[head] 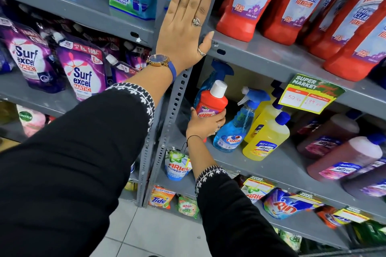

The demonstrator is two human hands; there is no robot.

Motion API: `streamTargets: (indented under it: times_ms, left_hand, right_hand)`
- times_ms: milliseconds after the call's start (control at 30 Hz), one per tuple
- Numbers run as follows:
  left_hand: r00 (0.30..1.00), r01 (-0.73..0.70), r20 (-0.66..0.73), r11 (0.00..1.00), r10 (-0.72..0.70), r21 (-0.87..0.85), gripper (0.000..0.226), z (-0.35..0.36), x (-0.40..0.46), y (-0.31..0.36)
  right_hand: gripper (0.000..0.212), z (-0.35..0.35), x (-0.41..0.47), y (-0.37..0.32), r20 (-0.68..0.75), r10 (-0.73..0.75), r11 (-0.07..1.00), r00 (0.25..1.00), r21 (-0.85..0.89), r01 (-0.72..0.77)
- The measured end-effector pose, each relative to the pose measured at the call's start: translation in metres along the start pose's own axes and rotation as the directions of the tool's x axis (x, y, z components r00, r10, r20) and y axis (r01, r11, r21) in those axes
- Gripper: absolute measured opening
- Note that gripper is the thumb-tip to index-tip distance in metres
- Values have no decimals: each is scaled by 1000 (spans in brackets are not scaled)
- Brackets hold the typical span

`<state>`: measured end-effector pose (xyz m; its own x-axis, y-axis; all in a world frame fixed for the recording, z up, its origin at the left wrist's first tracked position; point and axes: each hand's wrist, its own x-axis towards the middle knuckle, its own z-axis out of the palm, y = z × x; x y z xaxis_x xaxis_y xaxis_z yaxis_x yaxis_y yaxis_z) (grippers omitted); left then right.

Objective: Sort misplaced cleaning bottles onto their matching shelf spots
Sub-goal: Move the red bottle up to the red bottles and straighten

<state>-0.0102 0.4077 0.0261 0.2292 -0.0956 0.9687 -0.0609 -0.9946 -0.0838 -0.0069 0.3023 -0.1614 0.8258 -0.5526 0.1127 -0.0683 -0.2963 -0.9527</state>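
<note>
My right hand [205, 124] grips a small red Harpic bottle [213, 101] with a white cap, upright at the left end of the middle shelf, beside a blue Colin spray bottle [237, 131]. My left hand [188, 25] lies flat and open against the grey upright post [177, 98], its thumb hooked on the edge of the shelf above. On that upper shelf [261, 52] stand several large red Harpic Bathroom Cleaner bottles [242, 4]. Another blue spray bottle stands partly hidden behind the small Harpic.
Yellow Lizol bottles [266, 137] and pink ones [344, 156] fill the middle shelf to the right, under a green price tag [311, 94]. Surf Excel pouches [82, 71] fill the left bay. Ariel, Tide and Rin packs sit on lower shelves.
</note>
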Motion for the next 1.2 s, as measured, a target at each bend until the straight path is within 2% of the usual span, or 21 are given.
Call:
streamTargets:
  times_ms: [167, 500, 633, 900, 1200]
  left_hand:
    - [1000, 0, 2, 1000, 0, -1, 68, 0, 0, 0]
    - [999, -10, 33, 1000, 10, -5, 74, 0, 0, 0]
    - [999, -20, 41, 1000, 20, -10, 74, 0, -1, -1]
    - [998, -27, 53, 1000, 27, -2, 77, 2, -4, -3]
    - [998, -32, 59, 998, 34, -45, 74, 1, -1, -3]
  right_hand:
    - [100, -1, 4, 7, 28, -26, 997, 999, 73, 24]
    - [101, -19, -14, 10, 54, -65, 988, 996, 145, 56]
    - [99, -35, -17, 1, 76, -140, 977, 987, 175, 125]
    - [100, -79, -25, -44, 105, -304, 933, 947, 234, 273]
    - [98, -122, -31, -131, -13, -360, 798, 933, 513, 315]
